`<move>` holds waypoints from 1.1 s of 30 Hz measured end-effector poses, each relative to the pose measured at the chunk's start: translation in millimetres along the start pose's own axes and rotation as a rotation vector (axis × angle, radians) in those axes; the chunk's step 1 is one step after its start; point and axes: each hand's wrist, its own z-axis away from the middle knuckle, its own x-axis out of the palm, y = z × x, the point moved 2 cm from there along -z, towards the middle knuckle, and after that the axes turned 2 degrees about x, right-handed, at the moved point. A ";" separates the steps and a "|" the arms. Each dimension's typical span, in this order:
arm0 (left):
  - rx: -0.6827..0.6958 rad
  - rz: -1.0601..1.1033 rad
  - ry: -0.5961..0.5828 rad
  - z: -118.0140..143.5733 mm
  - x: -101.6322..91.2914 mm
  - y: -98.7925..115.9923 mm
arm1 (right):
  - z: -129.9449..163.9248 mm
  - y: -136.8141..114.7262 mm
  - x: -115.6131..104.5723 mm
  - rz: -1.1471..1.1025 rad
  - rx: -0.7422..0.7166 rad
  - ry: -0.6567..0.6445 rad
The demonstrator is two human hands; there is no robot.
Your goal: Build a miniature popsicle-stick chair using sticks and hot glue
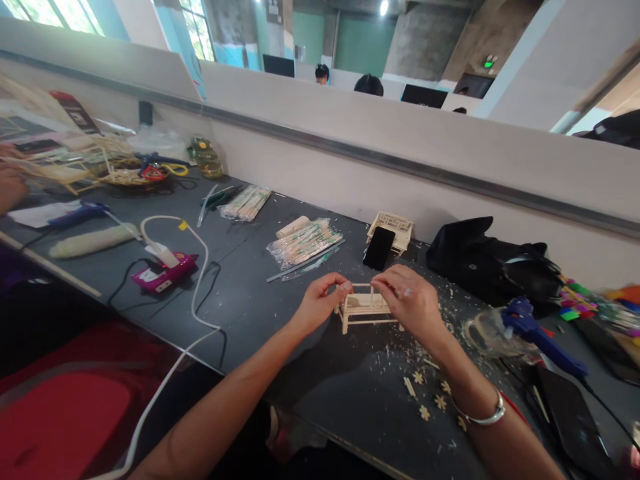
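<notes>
A small bench-like model of pale wooden sticks (pixel 364 308) stands on the dark grey table (pixel 250 293). My left hand (pixel 320 300) pinches its left upper end between thumb and fingers. My right hand (pixel 410 300) grips the top rail on its right side. A silver bracelet is on my right wrist. Wood scraps and small star-shaped stick pieces (pixel 430 400) lie just in front of the model.
A blue glue gun (pixel 535 330) and black bag (pixel 485 260) lie right. A phone (pixel 379 248) leans on another stick model (pixel 395 230). Stick packets (pixel 304 241), a pink power strip (pixel 163 272) with white cable and a co-worker's hand (pixel 10 187) are left.
</notes>
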 end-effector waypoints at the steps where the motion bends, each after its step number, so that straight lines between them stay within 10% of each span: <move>1: -0.001 -0.002 0.002 0.1 0.1 -0.6 | 0.0 1.3 -4.7 -0.009 0.058 0.019; 13: 0.232 -0.151 0.018 -2.4 -4.1 -3.7 | 45.4 19.8 -35.9 -0.173 0.438 0.157; 25: 0.527 -0.386 -0.148 22.7 -22.1 -6.1 | 58.7 7.4 3.0 -0.148 0.101 -0.169; 33: 0.659 -0.737 0.039 69.4 -15.2 -6.4 | 63.5 2.5 15.1 -0.058 -0.008 -0.242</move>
